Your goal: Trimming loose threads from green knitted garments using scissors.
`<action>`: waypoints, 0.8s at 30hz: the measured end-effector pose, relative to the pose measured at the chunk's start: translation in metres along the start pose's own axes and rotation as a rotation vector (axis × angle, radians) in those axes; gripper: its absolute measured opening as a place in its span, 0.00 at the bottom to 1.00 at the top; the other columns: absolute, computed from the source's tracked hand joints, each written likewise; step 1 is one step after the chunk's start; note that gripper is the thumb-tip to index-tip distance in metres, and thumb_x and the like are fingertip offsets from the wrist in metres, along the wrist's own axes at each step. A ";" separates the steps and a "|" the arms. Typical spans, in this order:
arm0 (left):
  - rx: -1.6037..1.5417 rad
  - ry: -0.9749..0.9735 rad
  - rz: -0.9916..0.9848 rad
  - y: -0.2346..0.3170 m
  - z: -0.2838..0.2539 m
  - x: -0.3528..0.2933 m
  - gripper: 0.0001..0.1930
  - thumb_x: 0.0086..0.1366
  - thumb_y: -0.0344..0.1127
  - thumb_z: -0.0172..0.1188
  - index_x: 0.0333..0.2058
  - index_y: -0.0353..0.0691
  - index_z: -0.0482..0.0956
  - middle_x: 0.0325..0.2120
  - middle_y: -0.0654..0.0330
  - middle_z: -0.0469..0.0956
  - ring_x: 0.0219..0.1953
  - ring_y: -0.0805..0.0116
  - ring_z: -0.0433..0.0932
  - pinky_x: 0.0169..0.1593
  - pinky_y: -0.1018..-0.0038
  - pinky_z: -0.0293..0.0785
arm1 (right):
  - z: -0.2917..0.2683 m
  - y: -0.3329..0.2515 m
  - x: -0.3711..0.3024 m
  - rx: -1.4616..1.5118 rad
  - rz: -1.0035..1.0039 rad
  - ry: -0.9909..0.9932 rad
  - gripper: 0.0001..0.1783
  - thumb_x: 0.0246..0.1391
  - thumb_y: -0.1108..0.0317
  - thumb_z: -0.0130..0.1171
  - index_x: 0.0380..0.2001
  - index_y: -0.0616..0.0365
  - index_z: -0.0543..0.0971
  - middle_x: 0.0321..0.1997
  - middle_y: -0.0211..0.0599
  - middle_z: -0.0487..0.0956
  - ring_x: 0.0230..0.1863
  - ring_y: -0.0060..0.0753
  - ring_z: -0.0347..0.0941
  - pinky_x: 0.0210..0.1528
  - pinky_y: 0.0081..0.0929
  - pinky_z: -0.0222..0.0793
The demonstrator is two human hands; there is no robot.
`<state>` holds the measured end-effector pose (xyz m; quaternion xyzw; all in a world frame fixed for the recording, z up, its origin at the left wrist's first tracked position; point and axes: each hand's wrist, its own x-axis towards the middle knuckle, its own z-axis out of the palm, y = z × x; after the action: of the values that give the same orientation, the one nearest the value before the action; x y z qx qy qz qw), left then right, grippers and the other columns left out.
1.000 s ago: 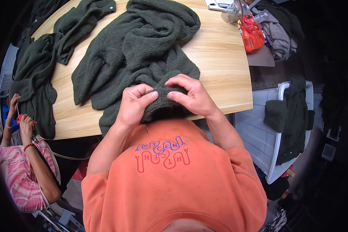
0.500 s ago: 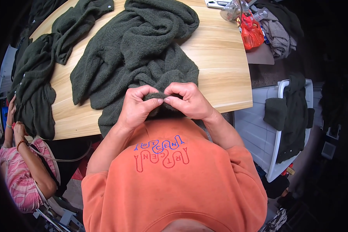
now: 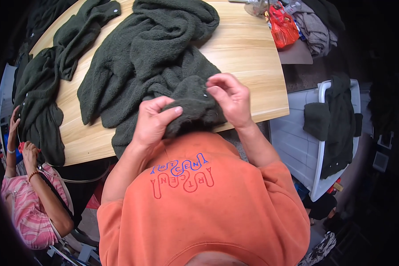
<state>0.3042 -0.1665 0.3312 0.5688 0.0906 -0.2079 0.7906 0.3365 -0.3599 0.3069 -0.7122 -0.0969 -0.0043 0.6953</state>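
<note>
A dark green knit garment [image 3: 164, 57] lies bunched on the table, its near part drawn up to the table's front edge. My left hand [image 3: 153, 119] is closed on that near edge, thumb on top of the knit. My right hand [image 3: 232, 99] is raised just beside the folded edge, thumb and fingertips brought together. Whatever sits in that pinch, if anything, is too small to make out. A small white spot [image 3: 205, 95], perhaps a button, shows on the knit by the right fingertips.
Another dark green knit garment [image 3: 42, 88] with small white buttons lies along the table's [image 3: 257, 66] left side, where a person in pink [image 3: 29, 208] works. Right of the table, a white plastic bin [image 3: 321, 146] holds more dark knitwear. A red plastic bag [image 3: 283, 31] sits at the far right.
My right hand has left the knit edge beside my left hand and moved up and right. The edge has opened out, and the white spot now shows. My left hand keeps its hold.
</note>
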 end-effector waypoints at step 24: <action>0.543 -0.505 0.419 0.010 -0.016 -0.001 0.05 0.43 0.25 0.60 0.19 0.32 0.73 0.19 0.58 0.72 0.30 0.63 0.71 0.35 0.71 0.66 | 0.009 0.073 -0.059 -0.470 -0.082 0.119 0.24 0.32 0.88 0.40 0.37 0.65 0.71 0.35 0.47 0.73 0.40 0.45 0.71 0.46 0.29 0.66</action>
<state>0.3089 -0.1481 0.3348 0.6936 -0.2814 -0.1920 0.6347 0.2875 -0.3603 0.2264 -0.8482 -0.0811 -0.0969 0.5143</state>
